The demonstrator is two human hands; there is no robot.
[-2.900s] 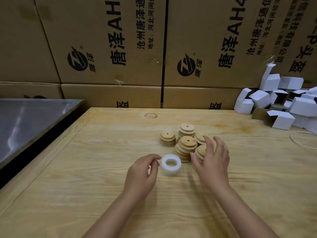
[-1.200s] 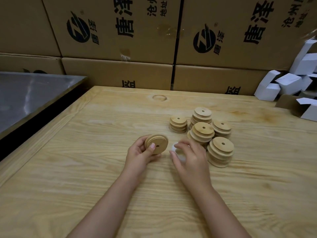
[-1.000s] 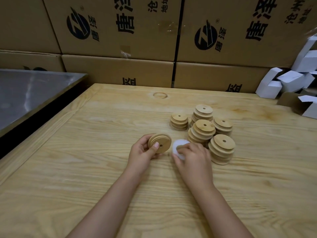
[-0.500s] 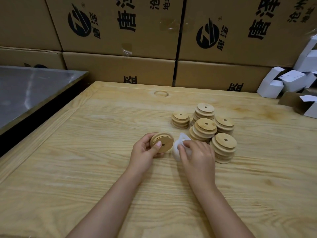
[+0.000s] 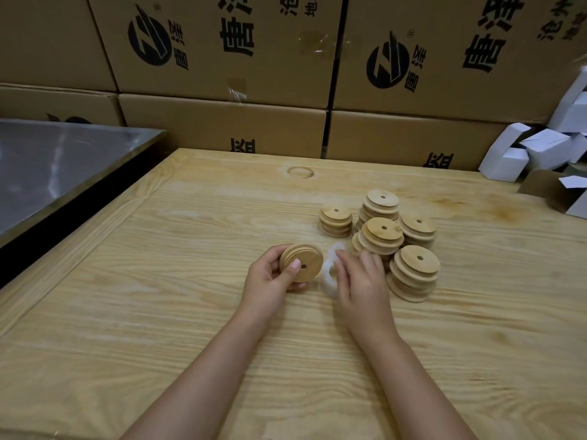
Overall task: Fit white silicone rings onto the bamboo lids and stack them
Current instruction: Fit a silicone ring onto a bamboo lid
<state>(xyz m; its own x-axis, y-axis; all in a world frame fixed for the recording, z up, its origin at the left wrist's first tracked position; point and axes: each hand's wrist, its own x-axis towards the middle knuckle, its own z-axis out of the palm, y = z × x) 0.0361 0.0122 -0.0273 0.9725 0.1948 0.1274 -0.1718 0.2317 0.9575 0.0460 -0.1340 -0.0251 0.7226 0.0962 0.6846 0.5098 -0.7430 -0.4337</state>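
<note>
The left hand (image 5: 269, 282) grips a bamboo lid (image 5: 305, 264) on edge, while the blurred right hand (image 5: 362, 281) now seems to have pinched one white silicone ring (image 5: 327, 282) loose, so fitting comes next.

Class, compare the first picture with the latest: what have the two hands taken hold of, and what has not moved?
The left hand, empty beside the rings before, now holds a lid on edge. The right hand has left the lid stacks and moved left onto the rings, gripping them. The five lid stacks stand as they were.
</note>
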